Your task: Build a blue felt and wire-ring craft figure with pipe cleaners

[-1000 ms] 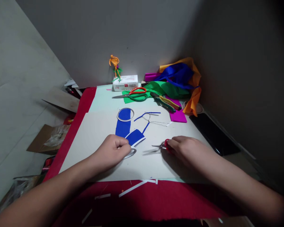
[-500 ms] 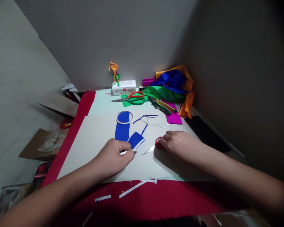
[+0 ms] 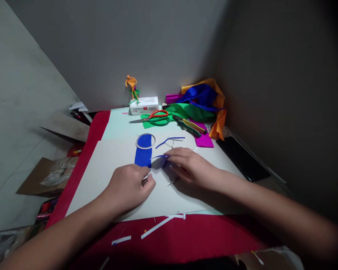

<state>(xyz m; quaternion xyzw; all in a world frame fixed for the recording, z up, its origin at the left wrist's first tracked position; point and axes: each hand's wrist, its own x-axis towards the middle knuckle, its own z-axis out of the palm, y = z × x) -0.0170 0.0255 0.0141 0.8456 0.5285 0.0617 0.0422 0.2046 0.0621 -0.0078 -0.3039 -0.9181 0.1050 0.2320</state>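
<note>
left hand [image 3: 131,186] curled, thumb and finger pinching narrow white object [image 3: 147,175], mostly hidden. right hand [image 3: 190,164] grasps thin, pliable blue paper piece [image 3: 161,156] above smooth cream board [image 3: 103,161]. best pinch paper lightly by edges, avoiding creases. nearby, rigid-looking white ring [image 3: 145,148] on flat blue paper strip [image 3: 143,156]; bent, partly blue-wrapped wire frame [image 3: 176,138] just beyond right hand.

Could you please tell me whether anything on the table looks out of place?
Slightly: several narrow white strips lie scattered on the red cloth at the near edge, off the pale board, looking like stray offcuts. I see no spill.
</note>
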